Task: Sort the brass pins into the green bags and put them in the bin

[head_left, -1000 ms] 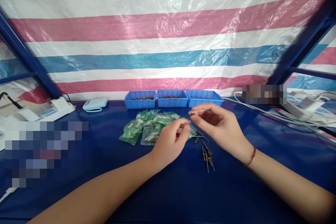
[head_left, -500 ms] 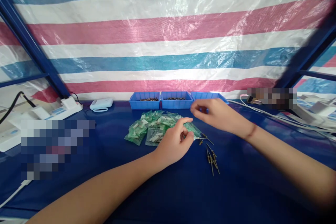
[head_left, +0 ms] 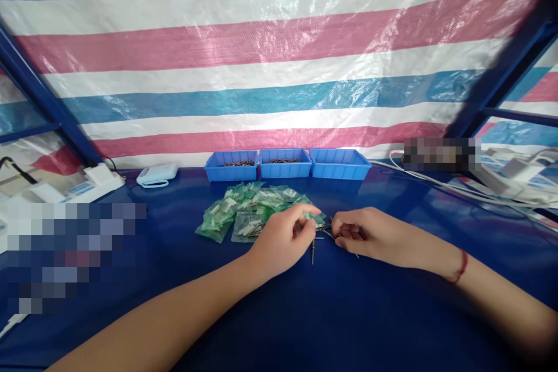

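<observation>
Your left hand [head_left: 283,241] is curled w/ fingertips pinched at the edge of the green bag pile [head_left: 248,209]; can't tell if it's actually got hold of one. Right hand [head_left: 370,235] sits palm-down on the blue table [head_left: 305,314], fingers closed over the small metal pins [head_left: 320,235], which lie right btwn both hands. Three blue bins [head_left: 285,164] sit behind, near the striped tarp [head_left: 270,46].
</observation>
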The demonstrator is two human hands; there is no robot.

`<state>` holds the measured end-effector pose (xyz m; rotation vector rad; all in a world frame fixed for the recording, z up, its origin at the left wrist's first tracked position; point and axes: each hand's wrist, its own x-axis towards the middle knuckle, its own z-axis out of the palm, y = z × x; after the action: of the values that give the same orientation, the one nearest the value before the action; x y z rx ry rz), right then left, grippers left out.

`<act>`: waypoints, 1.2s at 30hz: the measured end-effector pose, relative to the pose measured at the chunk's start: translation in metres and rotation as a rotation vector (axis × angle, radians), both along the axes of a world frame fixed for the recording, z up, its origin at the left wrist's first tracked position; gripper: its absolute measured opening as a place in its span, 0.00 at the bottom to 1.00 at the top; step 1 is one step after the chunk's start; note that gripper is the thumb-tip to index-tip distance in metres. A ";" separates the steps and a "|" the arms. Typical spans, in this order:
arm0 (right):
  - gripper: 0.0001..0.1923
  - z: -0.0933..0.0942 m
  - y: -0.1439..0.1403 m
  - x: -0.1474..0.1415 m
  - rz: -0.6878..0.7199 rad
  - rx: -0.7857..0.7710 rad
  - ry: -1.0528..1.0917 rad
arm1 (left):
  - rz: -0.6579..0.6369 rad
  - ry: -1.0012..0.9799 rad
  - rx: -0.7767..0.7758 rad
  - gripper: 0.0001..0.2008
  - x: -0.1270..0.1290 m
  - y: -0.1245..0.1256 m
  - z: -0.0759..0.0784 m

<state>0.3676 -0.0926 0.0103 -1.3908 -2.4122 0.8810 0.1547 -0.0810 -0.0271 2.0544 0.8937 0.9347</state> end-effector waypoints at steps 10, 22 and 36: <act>0.07 0.000 -0.002 0.000 -0.055 0.088 0.110 | 0.224 0.607 0.473 0.23 -0.025 0.029 0.011; 0.10 -0.008 0.001 0.003 -0.082 0.212 -0.055 | 0.241 0.705 0.529 0.15 -0.039 0.016 0.001; 0.10 -0.009 0.016 -0.014 -0.612 -0.232 1.074 | 0.018 0.064 0.110 0.05 0.009 0.037 0.023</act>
<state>0.3531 -0.0761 0.0013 -1.1409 -1.0486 1.2798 0.1633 -0.0435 -0.0038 2.1839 0.9140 0.9521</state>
